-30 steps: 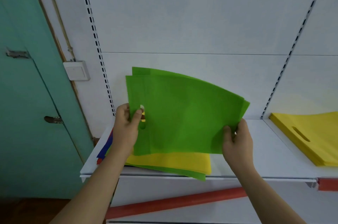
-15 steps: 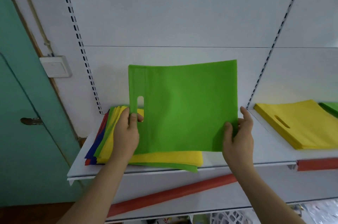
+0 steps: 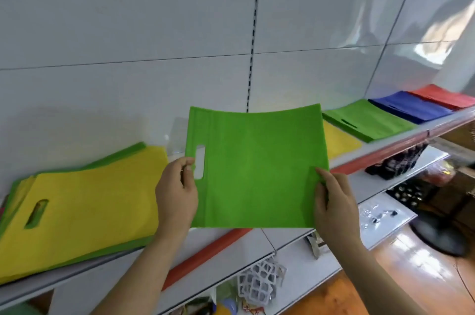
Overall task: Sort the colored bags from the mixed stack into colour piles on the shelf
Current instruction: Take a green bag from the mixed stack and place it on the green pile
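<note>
green bag (image 3: 257, 170) now carried right, clear of mixed stack (image 3: 77, 212), above shelf (image 3: 365, 181). left hand (image 3: 177, 196) pinching handle-slot edge, right hand (image 3: 334, 201) pinching opposite edge. newly in view: yellow pile (image 3: 339, 143), green pile (image 3: 367, 119), blue pile (image 3: 411, 108), red pile (image 3: 444, 96).

Left hand (image 3: 177, 195) and right hand (image 3: 334, 201) raised, fingers pinching.
</note>
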A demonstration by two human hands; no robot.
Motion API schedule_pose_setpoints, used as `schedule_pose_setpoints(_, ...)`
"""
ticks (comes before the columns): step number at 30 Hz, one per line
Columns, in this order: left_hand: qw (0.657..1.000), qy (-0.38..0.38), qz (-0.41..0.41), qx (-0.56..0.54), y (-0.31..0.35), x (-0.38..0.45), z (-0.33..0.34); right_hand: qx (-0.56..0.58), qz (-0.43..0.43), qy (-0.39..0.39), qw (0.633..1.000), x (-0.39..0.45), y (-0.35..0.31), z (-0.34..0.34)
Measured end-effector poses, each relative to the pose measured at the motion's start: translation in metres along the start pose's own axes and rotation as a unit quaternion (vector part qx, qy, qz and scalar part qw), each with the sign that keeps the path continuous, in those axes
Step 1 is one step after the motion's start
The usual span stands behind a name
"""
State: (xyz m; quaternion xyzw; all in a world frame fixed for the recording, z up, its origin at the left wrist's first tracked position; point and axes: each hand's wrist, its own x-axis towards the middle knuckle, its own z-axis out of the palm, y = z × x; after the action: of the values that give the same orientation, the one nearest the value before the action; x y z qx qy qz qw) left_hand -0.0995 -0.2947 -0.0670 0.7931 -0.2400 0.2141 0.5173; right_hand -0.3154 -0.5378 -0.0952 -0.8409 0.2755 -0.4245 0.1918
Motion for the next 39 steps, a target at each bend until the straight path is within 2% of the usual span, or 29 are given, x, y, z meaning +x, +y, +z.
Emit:
schedule_pose_setpoints(9,0.993,-0.114,0.03,-0.015,0.12,-0.047,0.157,-0.044,0.029,0.024,0.998,0.03,0.154,-0.115)
schedule_pose_setpoints(16,0.986,-0.158,0.058,-0.01,0.196,-0.075,0.281,-0.093,0.061,0.037,0.993,0.058,0.269,-0.183)
schedule_pose_setpoints(22,0.978,-0.196,0.066,0.007,0.216,-0.069,0.374,-0.106,0.091,0.036,0.99,0.092,0.344,-0.19)
schedule_pose_setpoints(30,0.978,-0.198,0.066,-0.01,0.232,-0.032,0.5,-0.15,0.088,0.012,0.985,0.197,0.423,-0.191)
schedule_pose_setpoints(34,0.981,-0.183,0.062,-0.016,0.247,-0.002,0.547,-0.158,0.065,0.018,0.985,0.261,0.455,-0.184)
schedule_pose_setpoints(39,0.986,-0.165,0.018,0.008,0.251,0.016,0.581,-0.13,0.042,-0.003,0.991,0.317,0.489,-0.154)
